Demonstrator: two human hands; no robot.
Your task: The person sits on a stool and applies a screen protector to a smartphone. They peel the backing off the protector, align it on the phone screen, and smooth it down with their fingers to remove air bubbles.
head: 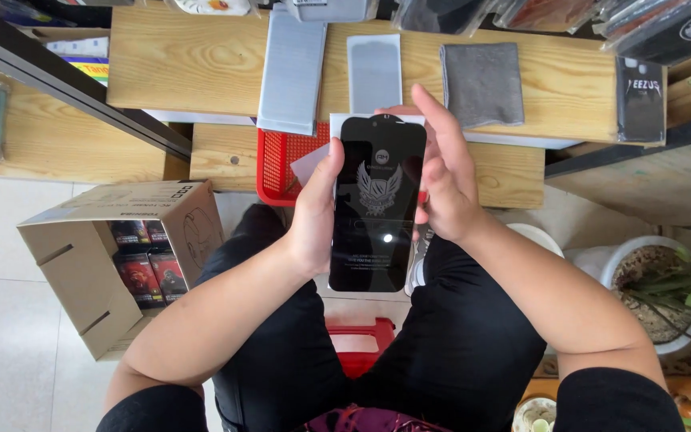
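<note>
Fingers, left hand (pixel 313 216): closed around the left long edge of the black phone-shaped screen protector (pixel 377 200), thumb lying on its front face near the upper left corner
Fingers, right hand (pixel 441 184): wrapped on the right long edge; index finger extended upward past the top corner, remaining fingers curled against the side and behind
Held item, position: raised above the lap, between both hands, in front of the red basket (pixel 277 168)
Held item, long axis: near vertical in the head view, top end toward the wooden bench (pixel 201 64), bottom end toward the person's body, leaning slightly to the right at the top
Held item, face: glossy black side with pale winged emblem turned toward the camera
Bench contents: grey cloth (pixel 481 84), clear film sheet (pixel 374 72) and grey flat packet (pixel 292 68) lying side by side, well apart from the hands
Floor, left side: open cardboard box (pixel 97 248) holding red-and-black packs
Floor, right side: white plant pot (pixel 649 280)
</note>
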